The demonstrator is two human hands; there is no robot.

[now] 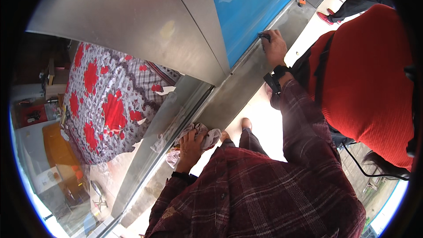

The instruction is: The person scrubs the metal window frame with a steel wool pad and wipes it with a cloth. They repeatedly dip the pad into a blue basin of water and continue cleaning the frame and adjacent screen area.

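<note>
My left hand (190, 150) rests on a crumpled pale cloth (210, 138) on the stone sill beside the sliding window's metal track. Farther along, my right hand (275, 47) is closed around a small dark object (263, 35), too covered to identify, at the edge of the sill (231, 84) by a blue panel (254, 3). A strap with a dark device is on my right wrist. A broad brushed-metal panel (142, 23) stands between the blue panel and the window glass.
Close at my right is a person in a red top (366, 82); another person's legs (350, 6) show beyond. Behind the glass lies a red-flowered cloth (109, 105). A padlock (301, 1) hangs at the sill's far end.
</note>
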